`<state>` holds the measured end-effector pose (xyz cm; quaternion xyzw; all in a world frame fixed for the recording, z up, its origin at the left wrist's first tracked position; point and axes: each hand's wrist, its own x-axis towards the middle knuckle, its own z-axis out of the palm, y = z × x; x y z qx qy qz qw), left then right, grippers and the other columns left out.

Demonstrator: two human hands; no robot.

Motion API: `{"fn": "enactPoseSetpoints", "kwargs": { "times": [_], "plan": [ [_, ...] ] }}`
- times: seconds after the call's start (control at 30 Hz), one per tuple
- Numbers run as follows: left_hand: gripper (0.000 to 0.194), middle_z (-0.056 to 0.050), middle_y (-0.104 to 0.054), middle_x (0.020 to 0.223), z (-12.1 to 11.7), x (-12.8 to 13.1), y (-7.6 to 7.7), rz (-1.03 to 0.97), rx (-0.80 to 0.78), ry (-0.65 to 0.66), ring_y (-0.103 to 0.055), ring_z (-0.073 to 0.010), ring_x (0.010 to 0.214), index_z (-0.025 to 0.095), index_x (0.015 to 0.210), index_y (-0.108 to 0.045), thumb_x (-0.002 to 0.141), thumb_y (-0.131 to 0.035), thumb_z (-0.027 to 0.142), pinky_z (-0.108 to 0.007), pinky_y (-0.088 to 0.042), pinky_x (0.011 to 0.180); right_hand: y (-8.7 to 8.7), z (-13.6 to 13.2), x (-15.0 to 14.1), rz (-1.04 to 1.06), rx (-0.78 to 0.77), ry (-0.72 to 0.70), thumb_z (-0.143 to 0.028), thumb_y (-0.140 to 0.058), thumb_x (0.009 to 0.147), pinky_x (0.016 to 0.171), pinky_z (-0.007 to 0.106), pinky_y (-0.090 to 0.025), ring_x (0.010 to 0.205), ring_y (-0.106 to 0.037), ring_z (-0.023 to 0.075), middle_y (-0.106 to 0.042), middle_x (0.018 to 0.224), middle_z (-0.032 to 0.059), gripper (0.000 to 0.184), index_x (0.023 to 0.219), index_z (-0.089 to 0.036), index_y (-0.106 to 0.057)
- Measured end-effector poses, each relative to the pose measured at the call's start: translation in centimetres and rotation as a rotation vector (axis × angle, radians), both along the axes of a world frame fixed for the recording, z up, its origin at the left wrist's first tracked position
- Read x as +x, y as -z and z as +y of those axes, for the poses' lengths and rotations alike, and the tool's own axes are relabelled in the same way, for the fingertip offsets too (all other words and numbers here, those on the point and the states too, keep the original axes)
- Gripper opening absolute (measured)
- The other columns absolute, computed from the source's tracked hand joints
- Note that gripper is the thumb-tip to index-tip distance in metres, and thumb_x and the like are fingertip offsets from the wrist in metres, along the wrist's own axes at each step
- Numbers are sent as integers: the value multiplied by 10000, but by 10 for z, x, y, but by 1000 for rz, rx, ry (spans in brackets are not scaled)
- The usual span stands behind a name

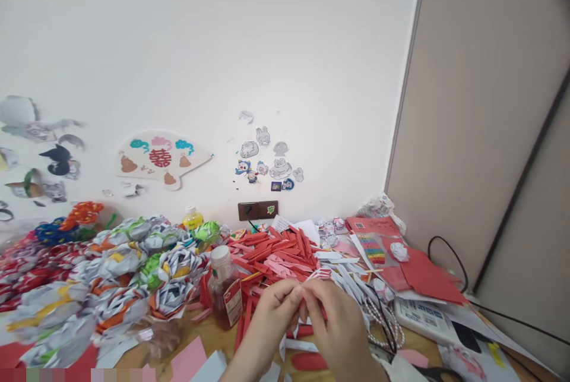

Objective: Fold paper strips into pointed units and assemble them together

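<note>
My left hand (278, 309) and my right hand (335, 309) meet over the front middle of the table, thumbs and fingertips pinched together. Between them they hold a small folded paper strip (319, 274), red and white, mostly hidden by my fingers. Just behind my hands is a heap of red folded paper strips (285, 251), with some pink ones among them. White folded strips (350, 278) lie to the right of it. A bottle (225, 296) with a white cap and brownish-red contents stands upright left of my left hand.
Woven paper pieces (129, 260) are piled high on the left. A yellow bottle (193, 217) stands by the wall. To the right lie red paper sheets (434, 275), a bead string (396, 325), a white device (425, 319), black cables and scissors (440, 373).
</note>
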<state>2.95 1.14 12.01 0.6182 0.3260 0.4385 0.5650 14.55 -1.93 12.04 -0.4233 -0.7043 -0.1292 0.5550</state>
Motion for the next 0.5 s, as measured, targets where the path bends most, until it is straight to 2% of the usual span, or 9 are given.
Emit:
{"fn": "enactPoseSetpoints", "kwargs": {
  "times": [0.07, 0.2, 0.37, 0.5],
  "plan": [
    [395, 93, -315, 449, -5, 1, -4, -52, -62, 40, -210, -47, 398, 164, 565, -467, 704, -520, 530, -188, -167, 401, 3, -1, 2, 43, 17, -31, -242, -387, 868, 500, 221, -425, 525, -577, 137, -622, 603, 14, 199, 792, -202, -567],
    [390, 78, -376, 465, -12, 2, -10, -87, -112, 90, -216, -40, 397, 155, 587, -480, 717, -516, 521, -186, -171, 402, 6, -6, 5, 206, -74, -94, -200, -479, 812, 562, 230, -475, 607, -614, 152, -651, 692, 33, 99, 795, -219, -574],
    [394, 99, -327, 426, -16, 5, -12, -182, -138, 35, -191, -36, 387, 169, 539, -429, 680, -570, 509, -178, -158, 389, 8, -9, 0, 348, -193, -170, -222, -491, 800, 554, 229, -485, 618, -619, 158, -640, 699, 40, 70, 794, -217, -561],
    [406, 108, -322, 417, -21, 7, -11, -270, -195, 16, -156, -29, 377, 178, 530, -387, 668, -585, 505, -175, -122, 382, 10, -7, -4, 432, -298, -257, -250, -473, 813, 497, 198, -460, 530, -593, 127, -585, 615, 2, 66, 765, -212, -496]
  ]
}}
